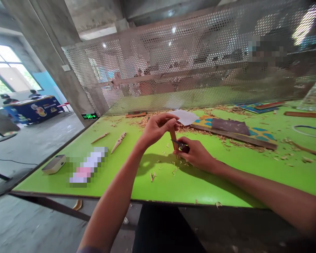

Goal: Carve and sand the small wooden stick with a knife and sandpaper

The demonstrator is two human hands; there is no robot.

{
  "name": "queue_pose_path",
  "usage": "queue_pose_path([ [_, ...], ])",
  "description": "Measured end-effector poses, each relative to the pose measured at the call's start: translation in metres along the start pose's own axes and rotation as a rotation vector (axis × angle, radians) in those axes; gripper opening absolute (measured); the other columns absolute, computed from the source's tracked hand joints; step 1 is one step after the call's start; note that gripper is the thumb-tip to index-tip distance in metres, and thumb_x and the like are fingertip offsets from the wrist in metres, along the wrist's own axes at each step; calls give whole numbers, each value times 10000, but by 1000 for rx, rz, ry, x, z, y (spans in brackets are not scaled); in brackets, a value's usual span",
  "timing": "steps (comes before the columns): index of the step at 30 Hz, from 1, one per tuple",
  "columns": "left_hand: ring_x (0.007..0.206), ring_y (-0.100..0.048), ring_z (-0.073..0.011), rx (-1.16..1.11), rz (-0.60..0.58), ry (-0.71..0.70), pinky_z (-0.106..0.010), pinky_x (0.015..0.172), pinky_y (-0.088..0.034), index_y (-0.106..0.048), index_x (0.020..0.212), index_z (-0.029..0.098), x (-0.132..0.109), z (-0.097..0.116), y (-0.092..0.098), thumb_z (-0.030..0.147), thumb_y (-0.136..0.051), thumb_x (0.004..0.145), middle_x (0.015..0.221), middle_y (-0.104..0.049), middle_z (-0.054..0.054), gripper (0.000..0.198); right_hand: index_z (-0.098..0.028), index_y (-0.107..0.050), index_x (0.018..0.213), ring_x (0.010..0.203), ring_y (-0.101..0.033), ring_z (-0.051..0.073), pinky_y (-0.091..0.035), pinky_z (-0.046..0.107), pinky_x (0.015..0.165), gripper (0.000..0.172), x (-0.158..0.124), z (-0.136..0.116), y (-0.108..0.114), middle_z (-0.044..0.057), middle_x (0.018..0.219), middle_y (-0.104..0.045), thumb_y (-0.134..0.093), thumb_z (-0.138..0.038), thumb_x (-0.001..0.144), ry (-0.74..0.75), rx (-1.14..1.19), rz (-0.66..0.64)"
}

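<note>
A green counter (42, 179) is seen from above, strewn with pale wood shavings (158, 120), and a perforated metal screen (158, 59) is raised along its far edge. Beyond the counter's left end, a concrete floor (34, 147), a concrete pillar (50, 35) and a bright window (5, 66) are seen at the upper left of the frame.

Near the middle of the frame, a wooden stick (174, 140) is held tilted, its lower end just above the counter. It is gripped by the curled fingers (168, 119) of the left hand (158, 130), closed narrowly around its upper part. A small knife (179, 145) is held in the right hand (197, 154), its dark handle enclosed by the fingers (184, 149) and its thin metal blade laid against the stick.

Two carved, pointed wooden pieces (110, 140) lie to the left of the hands, beside a pale box (54, 164) and a blurred packet (86, 167). A white paper sheet (184, 117) lies just beyond the left hand. To the right, a rough dark sheet of sandpaper (230, 126) rests on a colourful patterned board (263, 136), and a thin blue hoop (308, 130) lies near the right edge.
</note>
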State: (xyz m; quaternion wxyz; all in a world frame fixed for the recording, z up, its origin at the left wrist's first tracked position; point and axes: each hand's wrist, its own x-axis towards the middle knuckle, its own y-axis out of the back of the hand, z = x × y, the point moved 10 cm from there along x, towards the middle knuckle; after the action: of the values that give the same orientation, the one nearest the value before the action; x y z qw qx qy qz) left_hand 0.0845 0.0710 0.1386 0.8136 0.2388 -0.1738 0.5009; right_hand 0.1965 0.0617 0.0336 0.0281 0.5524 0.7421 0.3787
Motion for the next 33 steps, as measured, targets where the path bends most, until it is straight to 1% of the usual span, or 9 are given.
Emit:
queue_pose_path([
  [2, 857, -761, -196, 14, 5, 2, -335, 809, -621, -722, 1085, 116, 0, 0, 1, 434, -724, 903, 932, -779, -114, 366, -203, -626, 1012, 595, -554, 153, -372, 265, 574, 287, 0, -1, 1, -2, 719, -670, -687, -438, 857, 11, -16, 2],
  [6, 808, -756, -187, 102, 48, -51, -319, 770, -615, -735, 1087, 106, 2, 2, 8, 437, -695, 921, 894, -777, -113, 372, -199, -647, 1039, 581, -518, 144, -345, 262, 577, 318, 0, -4, 0, -18, 676, -637, -684, -462, 864, 29, -64, -27],
  [8, 795, -751, -185, 140, 59, -58, -308, 749, -609, -737, 1088, 102, 2, 2, 12, 448, -683, 927, 878, -773, -112, 385, -196, -658, 975, 575, -495, 139, -321, 261, 571, 287, 0, -5, -3, -25, 651, -612, -674, -463, 873, 35, -102, -56],
  [10, 791, -751, -187, 161, 67, -51, -303, 734, -603, -731, 1100, 97, 2, 0, 16, 450, -676, 929, 884, -771, -116, 396, -194, -638, 849, 582, -478, 136, -295, 262, 570, 269, -1, -6, -4, -23, 643, -593, -652, -459, 890, 52, -160, -73],
  [12, 782, -751, -185, 188, 81, -37, -296, 719, -597, -727, 1108, 96, 1, -3, 20, 442, -669, 934, 887, -772, -118, 391, -196, -585, 747, 586, -468, 134, -276, 266, 572, 305, -1, -7, -6, -17, 636, -582, -620, -448, 914, 72, -211, -85],
  [13, 776, -750, -182, 204, 91, -31, -292, 714, -593, -727, 1110, 98, 1, -5, 22, 435, -667, 936, 886, -774, -118, 383, -197, -562, 725, 584, -467, 133, -271, 268, 573, 317, -1, -7, -7, -13, 639, -586, -604, -440, 926, 78, -229, -94],
  [18, 773, -744, -174, 236, 106, -44, -286, 712, -589, -741, 1105, 110, 1, -7, 26, 410, -654, 943, 903, -785, -120, 352, -205, -543, 768, 569, -476, 140, -258, 273, 573, 288, -1, -3, -9, 9, 673, -624, -556, -417, 962, 82, -291, -122],
  [24, 822, -762, -187, 243, 96, -16, -292, 748, -603, -731, 1196, 123, 0, -11, 21, 349, -672, 934, 950, -795, -121, 351, -213, -535, 795, 558, -475, 149, -233, 279, 557, 258, -1, 2, -8, 22, 692, -648, -555, -397, 975, 78, -400, -99],
  [33, 871, -769, -196, 210, 57, -12, -315, 805, -619, -696, 1259, 112, 0, -9, 13, 275, -656, 943, 997, -790, -135, 358, -200, -575, 855, 612, -569, 185, -237, 286, 574, 226, 1, 0, -9, 62, 776, -711, -553, -379, 991, 118, -592, -84],
])
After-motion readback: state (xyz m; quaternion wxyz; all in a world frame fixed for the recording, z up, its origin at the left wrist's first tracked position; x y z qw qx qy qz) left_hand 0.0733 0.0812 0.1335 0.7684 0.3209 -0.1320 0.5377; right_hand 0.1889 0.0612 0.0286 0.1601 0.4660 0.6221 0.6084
